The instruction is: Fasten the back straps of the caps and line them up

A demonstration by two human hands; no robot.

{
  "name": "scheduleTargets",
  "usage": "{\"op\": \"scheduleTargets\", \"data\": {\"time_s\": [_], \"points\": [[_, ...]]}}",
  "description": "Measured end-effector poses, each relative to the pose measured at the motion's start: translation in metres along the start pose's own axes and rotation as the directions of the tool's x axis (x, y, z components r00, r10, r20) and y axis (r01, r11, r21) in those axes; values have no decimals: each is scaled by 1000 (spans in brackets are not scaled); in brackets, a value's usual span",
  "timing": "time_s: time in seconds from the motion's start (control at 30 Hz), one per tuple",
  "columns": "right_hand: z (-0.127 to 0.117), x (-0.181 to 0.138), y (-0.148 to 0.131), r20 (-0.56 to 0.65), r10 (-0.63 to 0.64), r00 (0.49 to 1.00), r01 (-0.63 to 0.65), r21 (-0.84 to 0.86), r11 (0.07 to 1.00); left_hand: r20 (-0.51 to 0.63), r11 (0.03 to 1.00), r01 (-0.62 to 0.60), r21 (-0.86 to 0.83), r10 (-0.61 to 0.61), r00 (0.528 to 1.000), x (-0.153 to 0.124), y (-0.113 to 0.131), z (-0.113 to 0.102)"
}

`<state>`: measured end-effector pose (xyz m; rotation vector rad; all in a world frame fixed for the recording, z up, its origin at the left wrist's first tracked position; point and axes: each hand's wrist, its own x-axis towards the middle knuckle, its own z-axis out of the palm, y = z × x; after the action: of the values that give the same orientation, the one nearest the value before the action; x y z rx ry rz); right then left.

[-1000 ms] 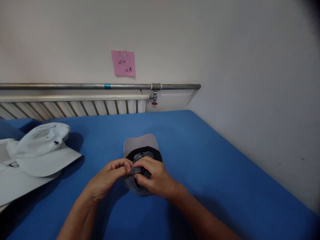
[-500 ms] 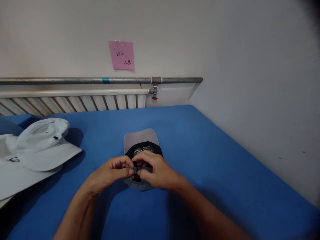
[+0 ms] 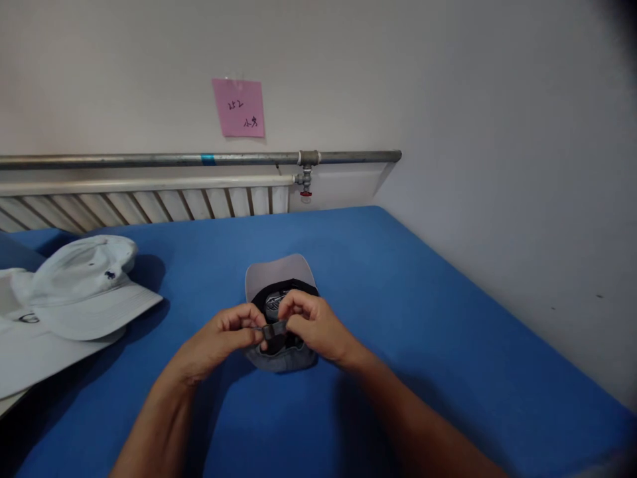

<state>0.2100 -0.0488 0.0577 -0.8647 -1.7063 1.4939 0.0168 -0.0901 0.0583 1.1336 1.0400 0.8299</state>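
To my left I see a white cap (image 3: 82,292) on the blue tabletop (image 3: 398,318), with a small dark emblem (image 3: 110,275) above its brim. It overlaps another white cap (image 3: 40,368), which runs out of my view at the left. Ahead of me a metal pipe (image 3: 124,160) runs along the wall (image 3: 472,119), a band of bright blue tape (image 3: 208,160) on it, and below it I see a pale radiator (image 3: 189,201). A valve (image 3: 306,178) with a red handle (image 3: 305,194) hangs under the pipe, beside the radiator's end. Above the pipe, I see a pink note (image 3: 236,123) with dark handwriting stuck up.
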Motion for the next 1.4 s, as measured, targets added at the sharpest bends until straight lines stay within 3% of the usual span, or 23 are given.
{"op": "scheduleTargets", "data": {"time_s": [0.13, 0.37, 0.57, 0.77, 1.0, 1.4], "points": [[0, -1, -1, 10, -39, 999, 39, -57, 998, 12, 1000, 3, -8, -3, 1000, 0, 0, 1], [0, 0, 6, 11, -32, 999, 32, -71, 997, -78, 999, -39, -25, 37, 996, 4, -6, 3], [3, 0, 8, -27, -67, 997, 65, -69, 996, -57, 998, 11, -55, -14, 998, 5, -6, 3], [9, 2, 11, -145, -114, 983, 102, -82, 991, -65, 995, 42, -94, -49, 997, 7, -9, 2], [1, 1, 7, -134, -149, 980, 124, -175, 977, -24, 997, 56, -46, -57, 998, 7, -11, -4], [-25, 4, 7, -97, -53, 994, 55, 17, 998, -66, 996, -4, 90, 10, 998, -1, -9, -10]]}}
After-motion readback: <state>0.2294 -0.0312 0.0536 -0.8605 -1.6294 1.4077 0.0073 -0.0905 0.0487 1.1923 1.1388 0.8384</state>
